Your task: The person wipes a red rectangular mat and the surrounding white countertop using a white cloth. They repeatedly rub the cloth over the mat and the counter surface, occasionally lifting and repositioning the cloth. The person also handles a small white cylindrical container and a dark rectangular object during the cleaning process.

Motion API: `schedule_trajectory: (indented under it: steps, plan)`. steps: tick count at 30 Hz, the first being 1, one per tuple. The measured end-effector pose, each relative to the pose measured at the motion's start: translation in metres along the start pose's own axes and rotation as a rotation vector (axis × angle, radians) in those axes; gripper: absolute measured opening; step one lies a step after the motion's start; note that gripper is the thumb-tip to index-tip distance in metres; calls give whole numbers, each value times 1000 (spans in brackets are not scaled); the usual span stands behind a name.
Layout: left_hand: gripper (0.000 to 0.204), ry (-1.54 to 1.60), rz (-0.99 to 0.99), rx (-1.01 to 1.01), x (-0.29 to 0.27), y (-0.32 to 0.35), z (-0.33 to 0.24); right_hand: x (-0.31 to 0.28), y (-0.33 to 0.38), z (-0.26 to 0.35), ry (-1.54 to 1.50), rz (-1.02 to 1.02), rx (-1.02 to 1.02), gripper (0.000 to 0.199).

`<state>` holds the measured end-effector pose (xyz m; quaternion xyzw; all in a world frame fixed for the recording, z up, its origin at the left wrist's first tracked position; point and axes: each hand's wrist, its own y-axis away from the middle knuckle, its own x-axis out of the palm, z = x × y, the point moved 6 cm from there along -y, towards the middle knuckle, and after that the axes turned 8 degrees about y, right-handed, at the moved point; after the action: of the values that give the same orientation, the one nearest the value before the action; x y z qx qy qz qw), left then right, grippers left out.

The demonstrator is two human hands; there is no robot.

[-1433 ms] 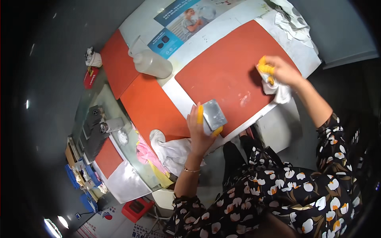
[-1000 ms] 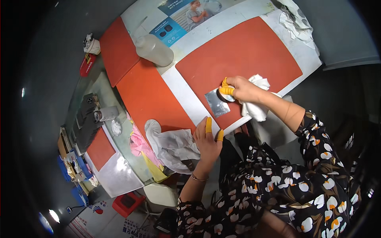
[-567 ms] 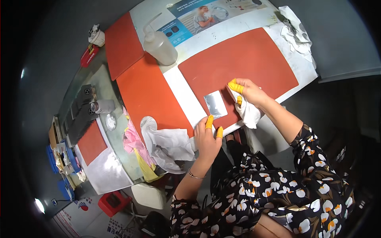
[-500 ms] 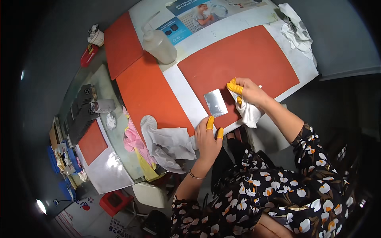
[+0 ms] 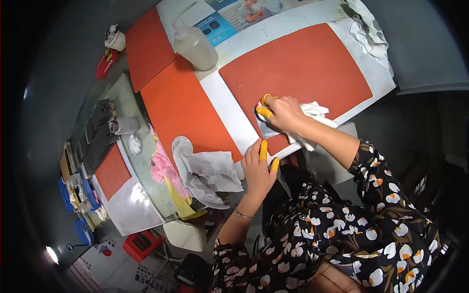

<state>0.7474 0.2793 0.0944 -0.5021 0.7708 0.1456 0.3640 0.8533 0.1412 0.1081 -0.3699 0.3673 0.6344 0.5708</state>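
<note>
"What has changed on the left?"
"Little: the grey-white cloth (image 5: pixel 207 168) lies rumpled at the worktop's (image 5: pixel 225 108) near edge. Right of it, the left hand (image 5: pixel 258 167) rests with its fingers loosely spread, holding nothing, thumb and one finger in yellow finger cots (image 5: pixel 264 150)."
"And the silver plate (image 5: pixel 268 131)?"
"Flat on the near left part of the red mat (image 5: pixel 303 63), just beyond those fingers. Half a second ago it lay in full view; now the right hand (image 5: pixel 286 112) has come left over its far part."
"Holding what?"
"White cloth (image 5: pixel 315 110), pinched between narrowed fingers and trailing right. I'd judge the plate's face is being rubbed."
"What can't you make out?"
"Going left to right: whether the left fingertip touches the plate, since they nearly meet; the plate's far part, covered; a dark curved rim below the right fingers, perhaps a pad's edge; and how hard that hand presses."
</note>
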Motion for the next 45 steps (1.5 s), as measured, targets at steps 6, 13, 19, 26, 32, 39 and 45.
schedule_trajectory:
  steps: [6,13,19,26,32,39,45]
  plan:
    - [57,11,28,7,2,2,3,13,-6,18,138,20,-73,24]
    - [40,130,-37,8,-9,10,8,18,42,24,106,129,-165,20]
    - [47,164,-124,-79,-20,-1,28,2,69,-2,212,351,-193,19]
    - [89,8,90,45,-27,-81,-5,-156,30,-146,946,33,216,24]
    - [99,-147,269,-38,-14,-105,3,-282,-43,-213,1093,-356,142,31]
    - [85,-50,220,-67,-10,-111,-12,-193,10,-256,503,-562,-59,43]
    - [81,-86,68,105,-32,-85,-38,-133,64,-196,277,-491,-5,35]
